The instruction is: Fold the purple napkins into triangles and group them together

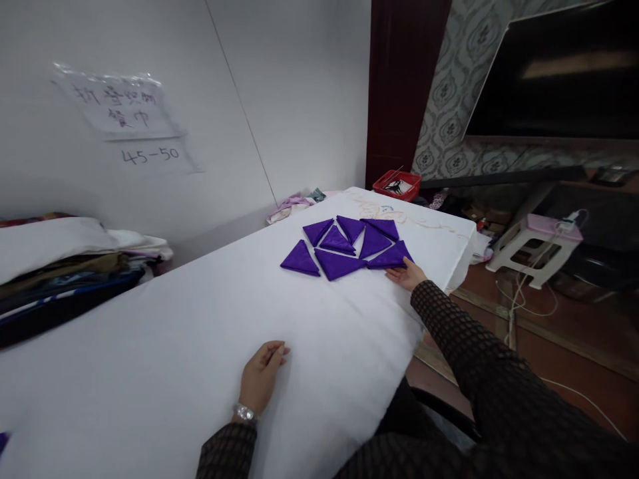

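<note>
A white wall (pixel 294 100) stands along the far edge of the white-covered table (pixel 200 359), and a dark screen (pixel 559 80) hangs to the right, well apart from the table's right end. A pile of folded cloths (pixel 74 256) sits at the far edge, toward the left. Past the near edge on the right, a stool (pixel 552 226) stands on the floor. A red basket (pixel 410 189) is just beside the right-end edge. Two handwritten sheets of paper (pixel 127 126) are fixed to the wall.

Eight purple folded triangles (pixel 342 263) lie close together near the table's right end, some touching, others separated by narrow strips of white. The left hand (pixel 260 376) rests on the bare white cover, well apart from them and nearer the near edge, fingers loosely curled together and holding nothing. The right hand (pixel 405 274) touches the triangle closest to the right end and near edge, thumb over its corner and fingers along its side; I cannot tell whether they pinch it. A silvery watch (pixel 245 412) circles the left wrist.
</note>
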A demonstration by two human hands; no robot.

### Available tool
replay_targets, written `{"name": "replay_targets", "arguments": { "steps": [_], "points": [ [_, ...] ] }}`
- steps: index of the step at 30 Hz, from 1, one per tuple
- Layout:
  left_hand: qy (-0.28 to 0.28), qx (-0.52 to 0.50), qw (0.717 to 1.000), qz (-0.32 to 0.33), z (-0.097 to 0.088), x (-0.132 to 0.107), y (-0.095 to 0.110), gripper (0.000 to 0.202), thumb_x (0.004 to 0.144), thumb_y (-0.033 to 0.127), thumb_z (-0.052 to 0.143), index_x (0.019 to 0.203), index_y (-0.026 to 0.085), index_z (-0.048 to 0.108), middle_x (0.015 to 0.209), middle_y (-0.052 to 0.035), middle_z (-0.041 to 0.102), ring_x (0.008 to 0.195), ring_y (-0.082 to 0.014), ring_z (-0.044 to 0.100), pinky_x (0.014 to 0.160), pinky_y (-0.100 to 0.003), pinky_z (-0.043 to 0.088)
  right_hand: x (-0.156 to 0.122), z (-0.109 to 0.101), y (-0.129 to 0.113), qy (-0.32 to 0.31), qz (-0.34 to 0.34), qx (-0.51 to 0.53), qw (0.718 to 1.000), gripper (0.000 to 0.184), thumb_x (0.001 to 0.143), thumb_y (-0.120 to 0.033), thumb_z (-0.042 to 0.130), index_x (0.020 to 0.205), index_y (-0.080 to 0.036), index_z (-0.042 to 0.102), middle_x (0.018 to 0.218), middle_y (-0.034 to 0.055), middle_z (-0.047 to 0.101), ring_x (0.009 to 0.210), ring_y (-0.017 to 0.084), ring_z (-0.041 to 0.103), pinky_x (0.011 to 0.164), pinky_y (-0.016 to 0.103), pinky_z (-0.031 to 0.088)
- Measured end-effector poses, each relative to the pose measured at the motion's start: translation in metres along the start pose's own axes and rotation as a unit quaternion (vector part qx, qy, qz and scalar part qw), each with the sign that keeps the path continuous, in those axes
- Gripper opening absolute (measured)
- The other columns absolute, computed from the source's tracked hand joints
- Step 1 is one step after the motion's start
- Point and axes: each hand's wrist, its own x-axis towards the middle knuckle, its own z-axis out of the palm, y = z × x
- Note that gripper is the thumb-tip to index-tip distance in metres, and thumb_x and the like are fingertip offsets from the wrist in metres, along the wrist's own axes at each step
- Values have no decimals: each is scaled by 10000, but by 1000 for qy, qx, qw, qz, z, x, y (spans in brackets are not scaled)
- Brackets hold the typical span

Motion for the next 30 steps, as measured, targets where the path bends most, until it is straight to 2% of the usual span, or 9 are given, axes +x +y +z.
{"name": "replay_targets", "arguments": {
  "steps": [7,11,14,17,21,22,26,27,30],
  "points": [
    [-4,21,1000,22,-2,0,-12,404,717,539,560,892,178,602,822,-64,699,710,-185,649,720,-342,546,-11,-19,-6,-44,17,-129,990,321,944,-328,374,902,-58,543,855,238,641,743,232,667,549,328,544],
    [9,25,999,26,-2,0,-10,403,709,543,560,876,180,610,804,-60,702,706,-190,652,712,-344,546,-14,-40,-10,-25,-94,-197,975,132,874,-232,497,884,-119,564,874,150,668,749,190,663,620,306,551],
    [13,30,999,30,-2,1,-7,404,686,547,577,855,182,618,780,-59,705,681,-195,652,698,-350,544,-10,-56,-20,25,-216,-256,942,156,816,-220,547,961,-166,568,968,93,662,863,181,642,746,328,532],
    [14,40,999,31,-2,1,-8,404,681,549,580,853,186,619,780,-58,707,684,-199,652,694,-349,540,-4,-67,-30,49,-299,-336,892,334,692,-229,661,1016,-177,598,1115,93,622,1054,237,565,899,398,457],
    [14,51,998,30,-2,1,-11,395,691,543,576,863,190,620,798,-60,710,716,-206,657,713,-350,536,5,-67,-27,8,-342,-451,824,561,563,-231,761,1105,-214,619,1274,92,541,1234,306,415,1040,441,306],
    [14,51,998,30,-2,1,-10,393,692,540,576,866,190,620,801,-60,711,724,-207,658,719,-351,535,8,-65,-24,2,-350,-492,797,606,574,-245,760,1157,-221,598,1306,99,514,1263,320,380,1055,453,277],
    [18,48,998,24,-1,-1,-5,388,673,535,585,852,192,618,780,-56,711,717,-208,661,712,-347,541,21,-51,-11,9,-371,-690,621,709,725,-349,667,1369,-212,405,1418,152,365,1294,347,334,1047,474,270],
    [19,47,998,22,-1,-2,-3,388,667,535,588,848,193,617,776,-55,711,715,-209,662,711,-346,543,25,-48,-9,9,-372,-715,592,702,758,-364,634,1390,-207,372,1431,159,339,1286,344,351,1039,463,289],
    [19,50,998,23,0,-2,-1,388,659,537,590,842,196,617,777,-53,713,731,-210,667,728,-344,544,35,-41,-5,1,-377,-722,580,646,794,-352,596,1383,-185,392,1445,158,309,1279,330,368,1042,419,305]
  ]
}}
